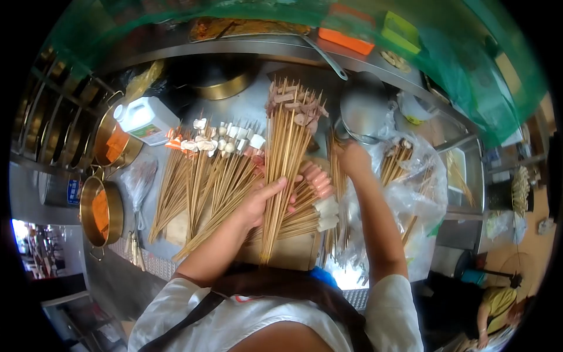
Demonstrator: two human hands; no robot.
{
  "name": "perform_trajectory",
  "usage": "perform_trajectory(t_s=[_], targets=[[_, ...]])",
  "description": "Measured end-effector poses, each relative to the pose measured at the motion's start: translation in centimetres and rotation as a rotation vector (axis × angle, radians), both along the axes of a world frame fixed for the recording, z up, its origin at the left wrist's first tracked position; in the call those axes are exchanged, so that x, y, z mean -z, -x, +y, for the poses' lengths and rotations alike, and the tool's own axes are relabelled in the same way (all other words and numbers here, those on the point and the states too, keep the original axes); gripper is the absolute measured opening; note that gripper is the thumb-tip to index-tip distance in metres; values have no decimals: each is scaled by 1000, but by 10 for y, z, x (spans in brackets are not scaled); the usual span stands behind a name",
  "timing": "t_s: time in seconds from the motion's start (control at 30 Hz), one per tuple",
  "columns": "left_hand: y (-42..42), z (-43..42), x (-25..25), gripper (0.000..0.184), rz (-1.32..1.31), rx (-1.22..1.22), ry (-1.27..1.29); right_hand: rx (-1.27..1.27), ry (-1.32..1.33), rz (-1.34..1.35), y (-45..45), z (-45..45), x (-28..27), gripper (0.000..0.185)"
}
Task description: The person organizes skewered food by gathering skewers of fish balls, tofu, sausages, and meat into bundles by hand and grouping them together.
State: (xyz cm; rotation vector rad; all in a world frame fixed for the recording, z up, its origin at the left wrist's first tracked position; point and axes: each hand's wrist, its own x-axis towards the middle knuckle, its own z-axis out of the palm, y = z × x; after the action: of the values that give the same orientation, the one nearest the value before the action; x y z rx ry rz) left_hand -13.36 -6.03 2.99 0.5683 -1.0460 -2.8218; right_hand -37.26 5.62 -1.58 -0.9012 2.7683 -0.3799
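My left hand is wrapped round a thick bundle of bamboo skewers, held upright with pinkish-grey meat pieces at the top ends. My right hand has its fingers curled in, beside some upright bamboo skewers and just below a round, blurred metal pan; what it grips is hidden. Left of the held bundle lie fanned rows of skewers tipped with white and orange-striped pieces. Under my left hand, more skewers carry pink sausage pieces and pale white squares.
Brass pots with orange contents and a white jug stand left. A clear plastic bag with skewers lies right. A tray, an orange bin and a green bin sit on the back shelf. Another person is lower right.
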Motion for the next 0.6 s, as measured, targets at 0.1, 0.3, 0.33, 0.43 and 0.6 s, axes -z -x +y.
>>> perform_trajectory(t_s=[0.1, 0.3, 0.33, 0.43, 0.6], targets=[[7, -3, 10, 30, 47, 0, -48, 56, 337, -62, -11, -6, -42, 30], [25, -6, 7, 20, -14, 11, 145, 28, 1130, -533, -39, -40, -60, 18], [26, -5, 2, 20, -16, 11, 151, 36, 1172, -455, -43, -45, -61, 20], [27, -6, 0, 35, -91, -19, 186, 33, 1289, -417, -42, -59, -66, 33], [26, -11, 4, 40, -32, 6, 115, -32, 1219, -671, -24, -57, -70, 42]])
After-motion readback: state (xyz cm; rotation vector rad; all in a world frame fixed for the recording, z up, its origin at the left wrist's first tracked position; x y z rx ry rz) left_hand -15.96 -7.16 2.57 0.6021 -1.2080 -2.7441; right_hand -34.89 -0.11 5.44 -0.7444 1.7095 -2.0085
